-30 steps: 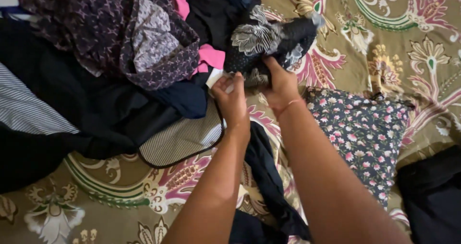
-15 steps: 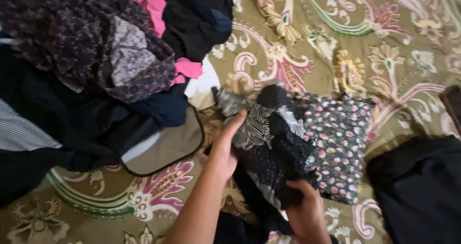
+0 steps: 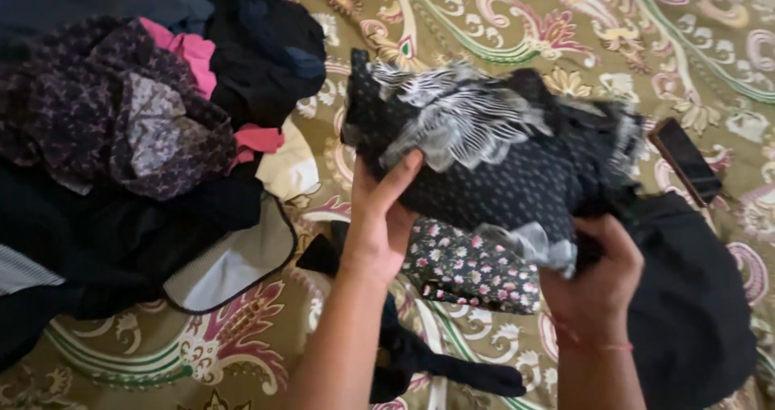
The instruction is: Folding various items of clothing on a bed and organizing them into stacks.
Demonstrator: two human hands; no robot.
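Note:
A black dotted garment with white leaf-print patches (image 3: 500, 160) hangs lifted above the bed, stretched between both hands. My left hand (image 3: 383, 216) grips its left edge, thumb on top. At the lower right corner of the cloth, my right hand (image 3: 593, 277) pinches it; a thin red thread circles that wrist. Under the lifted cloth lies a folded dark floral piece with pink flowers (image 3: 472, 269). A dark navy strip of fabric (image 3: 420, 353) trails beneath my left forearm.
A heap of clothes (image 3: 137, 127) fills the left: purple patterned, pink, black, striped. A folded black garment (image 3: 686, 305) lies at right, a dark phone (image 3: 684, 161) beyond it. Everything rests on an olive bedsheet with pink paisley print (image 3: 517, 23).
The black dotted garment came off the pile, moved right and up, and is now spread wider between my hands. The view shifted right, revealing the phone.

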